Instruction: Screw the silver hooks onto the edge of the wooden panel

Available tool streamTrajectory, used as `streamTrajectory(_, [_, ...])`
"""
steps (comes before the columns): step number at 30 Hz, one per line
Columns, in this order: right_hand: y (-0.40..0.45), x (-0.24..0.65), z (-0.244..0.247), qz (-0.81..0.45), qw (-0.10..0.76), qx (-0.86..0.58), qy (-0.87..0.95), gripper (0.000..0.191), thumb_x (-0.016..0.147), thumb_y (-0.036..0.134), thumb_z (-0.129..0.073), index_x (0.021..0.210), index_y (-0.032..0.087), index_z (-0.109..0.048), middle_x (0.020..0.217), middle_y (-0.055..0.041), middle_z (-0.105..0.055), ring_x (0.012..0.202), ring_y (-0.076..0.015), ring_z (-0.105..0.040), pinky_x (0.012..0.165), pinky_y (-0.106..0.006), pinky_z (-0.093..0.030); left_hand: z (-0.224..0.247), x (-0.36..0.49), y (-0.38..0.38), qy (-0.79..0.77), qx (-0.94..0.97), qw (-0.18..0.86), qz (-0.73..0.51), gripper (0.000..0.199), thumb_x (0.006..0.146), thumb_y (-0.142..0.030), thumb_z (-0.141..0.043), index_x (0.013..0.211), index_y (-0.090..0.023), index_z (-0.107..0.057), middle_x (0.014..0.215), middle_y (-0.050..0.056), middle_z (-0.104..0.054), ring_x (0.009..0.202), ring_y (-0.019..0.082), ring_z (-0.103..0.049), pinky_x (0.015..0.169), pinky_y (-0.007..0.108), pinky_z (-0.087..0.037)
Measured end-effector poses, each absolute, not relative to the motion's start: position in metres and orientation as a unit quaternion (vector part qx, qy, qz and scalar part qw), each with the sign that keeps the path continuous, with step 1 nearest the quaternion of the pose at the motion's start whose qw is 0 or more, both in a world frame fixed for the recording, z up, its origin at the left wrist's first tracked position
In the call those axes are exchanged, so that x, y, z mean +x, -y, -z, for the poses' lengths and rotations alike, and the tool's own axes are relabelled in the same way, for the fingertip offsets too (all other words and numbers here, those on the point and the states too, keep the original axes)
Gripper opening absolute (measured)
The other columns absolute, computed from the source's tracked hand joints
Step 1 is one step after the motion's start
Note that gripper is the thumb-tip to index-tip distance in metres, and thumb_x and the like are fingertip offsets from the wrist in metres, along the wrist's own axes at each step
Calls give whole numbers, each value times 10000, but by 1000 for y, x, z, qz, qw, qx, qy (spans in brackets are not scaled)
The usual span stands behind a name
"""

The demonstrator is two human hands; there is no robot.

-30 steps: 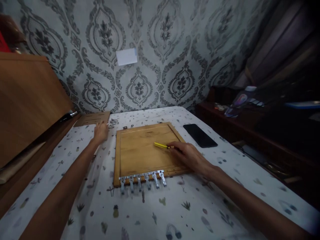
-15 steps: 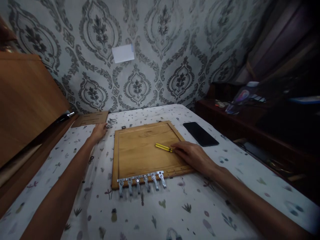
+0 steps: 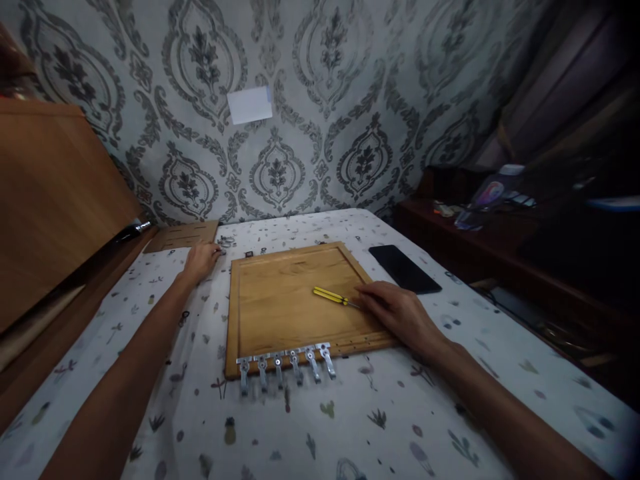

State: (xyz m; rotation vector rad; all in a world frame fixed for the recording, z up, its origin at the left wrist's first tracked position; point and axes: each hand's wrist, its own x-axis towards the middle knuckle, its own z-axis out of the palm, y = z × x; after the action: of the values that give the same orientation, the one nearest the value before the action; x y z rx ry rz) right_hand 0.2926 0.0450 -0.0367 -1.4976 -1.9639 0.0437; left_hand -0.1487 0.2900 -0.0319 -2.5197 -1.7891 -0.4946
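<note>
Plastic bottle's (image 3: 489, 196) contents, left fingers' (image 3: 211, 251) grip and right fingers' (image 3: 370, 291) near screwdriver (image 3: 331, 296) look unclear.

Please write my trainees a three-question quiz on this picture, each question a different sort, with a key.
1. How many metal fittings line the near edge of the wooden board?
2. True or false: the black phone lies on the patterned cloth, apart from the wooden board.
3. Which of the person's hands is closer to the yellow screwdriver?

Key
1. Six.
2. True; it lies to the right of the board.
3. The right hand; the left hand is farther off, to the left of the board.
</note>
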Motion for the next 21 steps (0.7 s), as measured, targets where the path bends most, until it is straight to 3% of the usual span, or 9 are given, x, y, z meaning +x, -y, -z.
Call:
streamTrajectory(8, [-35, 303, 40, -19, 387, -586, 712, 308, 951, 373, -528, 1028, 191, -765, 961, -94, -800, 813, -252, -761, 713, -349, -615, 36, -166, -291, 613, -759, -76, 206, 356, 974, -368, -639, 1263, -162, -619, 1281, 106, -626, 1092, 248, -647, 912, 442, -580])
streamTrajectory(21, [-33, 309, 41, -31, 392, -602, 695, 326, 932, 404, -553, 1032, 183, -771, 982, -103, -804, 824, -264, -758, 597, -328, -601, 45, -191, -267, 618, -636, -245, 391, 372, 969, -368, -646, 1269, -151, -613, 1275, 106, -627, 1088, 252, -649, 904, 446, -583])
